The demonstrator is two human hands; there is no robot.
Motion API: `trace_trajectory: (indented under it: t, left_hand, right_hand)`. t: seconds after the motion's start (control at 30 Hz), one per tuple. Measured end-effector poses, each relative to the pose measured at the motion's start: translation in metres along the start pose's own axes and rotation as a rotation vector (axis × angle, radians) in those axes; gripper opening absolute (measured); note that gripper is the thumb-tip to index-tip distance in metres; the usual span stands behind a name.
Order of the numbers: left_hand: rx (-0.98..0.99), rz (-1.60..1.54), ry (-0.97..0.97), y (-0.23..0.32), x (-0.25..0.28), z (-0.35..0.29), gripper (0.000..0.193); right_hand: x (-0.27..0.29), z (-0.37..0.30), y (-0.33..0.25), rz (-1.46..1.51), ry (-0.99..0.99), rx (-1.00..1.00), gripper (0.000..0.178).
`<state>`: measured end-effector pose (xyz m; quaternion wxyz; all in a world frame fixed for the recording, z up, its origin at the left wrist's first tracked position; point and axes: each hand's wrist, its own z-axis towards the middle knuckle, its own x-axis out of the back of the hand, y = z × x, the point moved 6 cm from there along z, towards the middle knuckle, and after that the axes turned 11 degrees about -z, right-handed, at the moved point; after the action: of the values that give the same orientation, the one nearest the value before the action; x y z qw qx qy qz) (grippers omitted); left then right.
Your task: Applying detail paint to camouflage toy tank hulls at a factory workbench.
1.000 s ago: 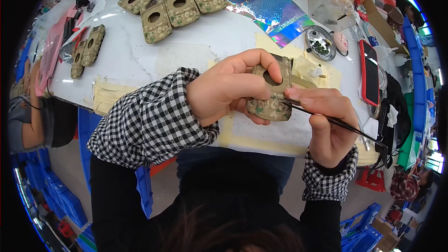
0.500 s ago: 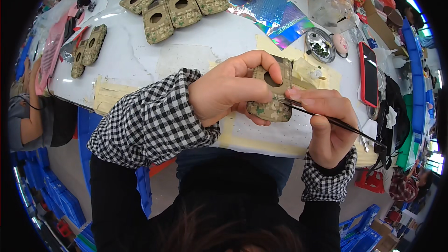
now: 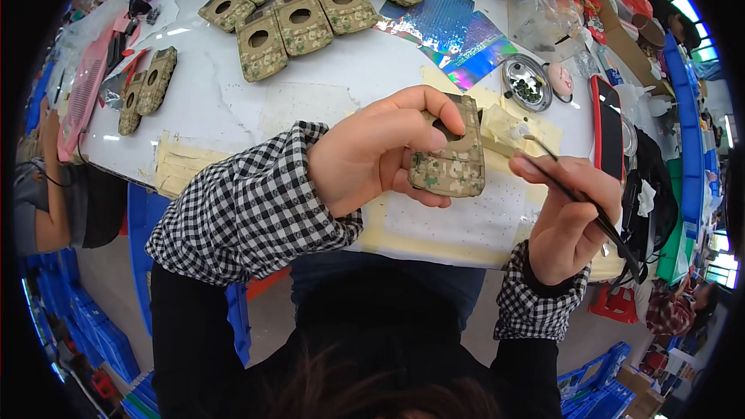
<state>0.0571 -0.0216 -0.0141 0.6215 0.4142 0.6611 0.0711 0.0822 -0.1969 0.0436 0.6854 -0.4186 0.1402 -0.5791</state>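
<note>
My left hand (image 3: pixel 365 151) grips a camouflage-coloured toy tank hull (image 3: pixel 456 171) by its left side. A finger and the thumb lie over the round hole in its top. Farther right, my right hand (image 3: pixel 573 213) pinches black tweezers (image 3: pixel 578 195), whose tips point up and left, apart from the hull. Just beyond those tips sits a pale yellow taped block (image 3: pixel 500 129) with a small white piece on it. I cannot make out whether the tips hold anything. A round clear dish (image 3: pixel 535 70) with small dark green pieces stands behind the block.
Several similar hulls (image 3: pixel 301 19) stand at the back; smaller ones (image 3: pixel 159 77) lie at the left. Shiny holographic sheets (image 3: pixel 473 54) lie behind my hands. A red-cased phone (image 3: pixel 609 128) and plastic bags (image 3: pixel 543 12) crowd the right. Another person's arm (image 3: pixel 48 213) shows at the far left.
My right hand has drawn the tweezers away from the hull, to the right, and their tips now point toward the taped block. My left hand still holds the hull in nearly the same place.
</note>
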Motion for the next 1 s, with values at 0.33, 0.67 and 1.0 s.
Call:
trace_trajectory:
  t: [0.33,0.67,1.0]
  left_hand:
    - [-0.020,-0.140,0.040,0.002,0.007,0.003,0.034]
    - [-0.005,-0.120,0.050,0.001,0.007,0.003,0.034]
    - [0.014,-0.094,0.022,-0.001,0.004,0.003,0.031]
  right_hand:
    - [0.016,0.011,0.006,-0.978,0.040,0.045,0.015]
    - [0.007,0.014,0.011,-0.986,0.006,0.099,0.018]
    - [0.005,0.009,-0.017,-0.522,0.067,0.069,0.013]
